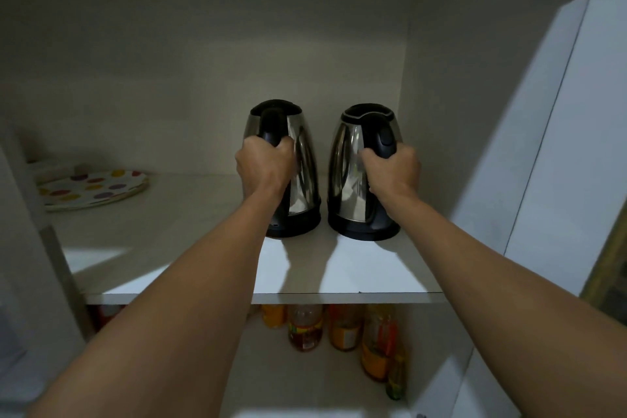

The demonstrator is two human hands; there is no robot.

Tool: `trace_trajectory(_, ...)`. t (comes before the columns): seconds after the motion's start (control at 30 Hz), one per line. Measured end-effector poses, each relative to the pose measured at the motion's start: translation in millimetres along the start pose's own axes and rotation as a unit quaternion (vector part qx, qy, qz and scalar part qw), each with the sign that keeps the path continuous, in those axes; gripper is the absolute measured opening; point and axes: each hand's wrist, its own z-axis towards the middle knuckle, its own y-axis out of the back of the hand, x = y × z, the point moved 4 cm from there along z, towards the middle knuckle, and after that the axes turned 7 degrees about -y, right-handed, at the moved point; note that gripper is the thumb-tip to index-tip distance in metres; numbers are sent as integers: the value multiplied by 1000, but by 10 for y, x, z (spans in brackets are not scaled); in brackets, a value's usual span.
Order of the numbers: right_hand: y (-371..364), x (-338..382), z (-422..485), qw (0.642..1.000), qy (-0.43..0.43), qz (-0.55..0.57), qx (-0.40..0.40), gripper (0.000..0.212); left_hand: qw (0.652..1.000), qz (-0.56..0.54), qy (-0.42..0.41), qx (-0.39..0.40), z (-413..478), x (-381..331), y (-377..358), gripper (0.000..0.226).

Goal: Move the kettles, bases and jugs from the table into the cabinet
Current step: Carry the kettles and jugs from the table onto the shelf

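The left grip (264, 163) is curled tight round the black handle of the left kettle (300, 159), fingers wrapped under the handle's upper bend. The steel body shows to the right of the grip and below it, and the black lid rises above it. The right grip (393, 170) is likewise closed round the handle of the right kettle (347, 159). Here the shiny body lies to the left of the grip, and the handle's top with its switch stands just above the knuckles.

Both kettles stand upright on their black bottoms on the shelf (356, 268) of the cabinet (431, 78), handles turned toward the shelf's front edge. They are just beside each other with a narrow gap between, in the right half of the shelf, about midway between its front edge and the back wall. The right kettle is near the right side wall.

Toward the shelf's left end lies a dotted plate (91, 187), well apart from the kettles. Under the shelf, bottles (305, 326) stand on a lower level. A white door (559, 112) stands open at the right.
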Motion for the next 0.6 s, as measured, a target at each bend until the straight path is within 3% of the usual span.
trace_trajectory(0.2,12,-22,69,1000,-9,10,14,8,1000,-2,4,25,90,17,-75,31)
trace_trajectory(0.37,33,-58,196,998,-64,10,2,12,999,-11,17,27,148,113,-159,25)
trace_trajectory(0.5,10,-61,195,999,-50,6,-17,11,1000,-5,15,17,182,182,-182,15)
trace_trajectory(0.6,-5,-97,145,998,-50,6,-46,6,1000,-2,20,16,167,228,-164,21)
